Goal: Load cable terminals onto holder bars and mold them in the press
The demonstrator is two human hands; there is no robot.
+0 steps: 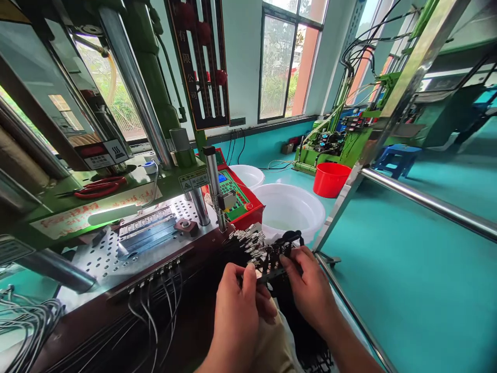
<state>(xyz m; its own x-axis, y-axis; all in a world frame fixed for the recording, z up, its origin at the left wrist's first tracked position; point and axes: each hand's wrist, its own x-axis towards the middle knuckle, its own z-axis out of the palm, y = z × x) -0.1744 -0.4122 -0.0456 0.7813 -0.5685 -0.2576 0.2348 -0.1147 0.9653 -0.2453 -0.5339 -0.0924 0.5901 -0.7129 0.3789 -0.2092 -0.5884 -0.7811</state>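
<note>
a black piece (276, 260) is held in front of the lap, between the left hand (241, 298) and the right hand (313, 290). its near end is pinched by the grip of the left hand, thumb against bent fingers; its other end is taken by the grip of the right hand, which is likewise closed on it. beige trousers (272, 344) are seen below. just beyond the left hand, a bunch of metal cable ends (248, 241) is gathered at the edge of the brown surface (210, 240). grey cables (34, 324) are bunched at the far left. on the machine, a metal plate (97, 264) is pierced with rows of holes, and above it red-handled pliers (101, 186) are laid on a green beam (171, 182). beside the machine, a red control box (254, 213) is seen, and a large white tub (289, 207) is placed behind the hands. farther off, a red bucket (332, 180) and a blue stool (398, 155) are set on the green floor (438, 269).
</note>
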